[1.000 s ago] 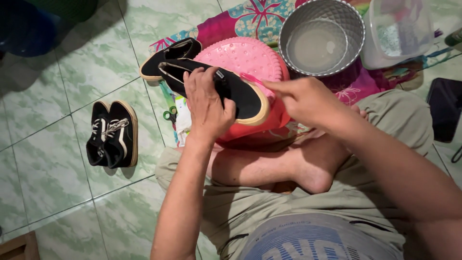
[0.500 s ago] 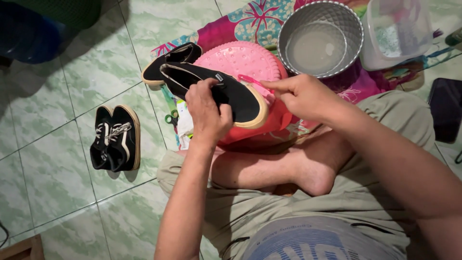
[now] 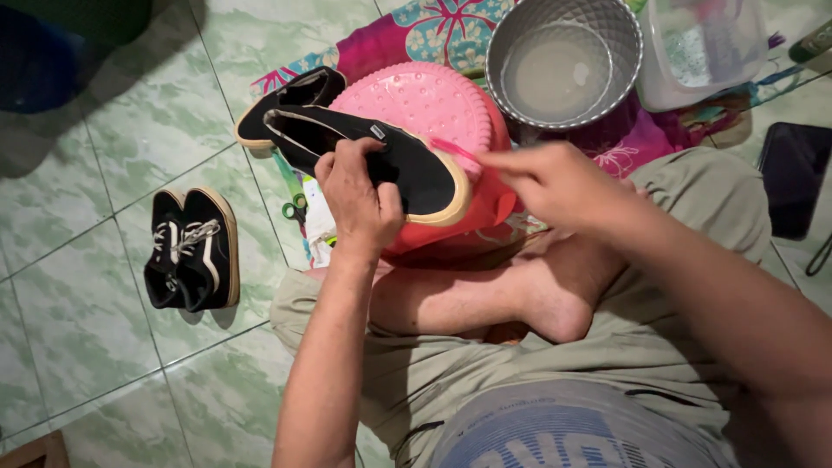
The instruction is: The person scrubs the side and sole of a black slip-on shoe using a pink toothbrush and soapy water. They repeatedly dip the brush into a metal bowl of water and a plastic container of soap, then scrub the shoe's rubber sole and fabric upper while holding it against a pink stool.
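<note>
I sit cross-legged on the floor. My left hand (image 3: 357, 201) grips a black slip-on shoe with a tan sole (image 3: 407, 165), held over an upturned pink basin (image 3: 429, 100). My right hand (image 3: 555, 178) holds a thin pink brush (image 3: 455, 149) whose tip rests at the shoe's toe end. A second black slip-on shoe (image 3: 290, 95) lies on the floor just behind the held one, against the basin.
A pair of black lace-up sneakers (image 3: 191, 250) stands on the green tiles to the left. A grey bucket of cloudy water (image 3: 563, 61) and a clear plastic tub (image 3: 711, 43) stand behind the basin on a floral cloth (image 3: 433, 30). A dark phone (image 3: 793, 178) lies at the right. Green-handled scissors (image 3: 295, 210) lie by my knee.
My right hand has shifted slightly along the shoe's toe with the brush. The left hand keeps its grip on the shoe.
</note>
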